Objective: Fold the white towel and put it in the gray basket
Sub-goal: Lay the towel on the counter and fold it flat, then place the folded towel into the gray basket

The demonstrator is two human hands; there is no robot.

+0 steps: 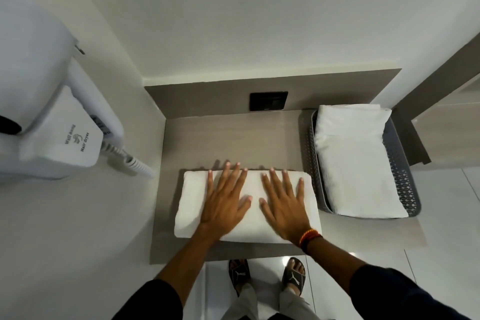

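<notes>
A folded white towel (192, 202) lies as a thick rectangle on the brown shelf (228, 140), near its front edge. My left hand (226, 200) lies flat on the towel's left half, fingers spread. My right hand (284, 202) lies flat on the right half, fingers also spread, with a red and orange band at the wrist. Neither hand grips the cloth. The gray basket (405, 184) stands at the shelf's right end, close beside the towel, and holds another folded white towel (355, 161).
A white wall hair dryer (65, 135) with a coiled cord (132, 161) hangs on the left wall. A black socket plate (268, 100) sits on the back panel. White walls close in the shelf at back and left. My sandalled feet (267, 278) stand below the shelf edge.
</notes>
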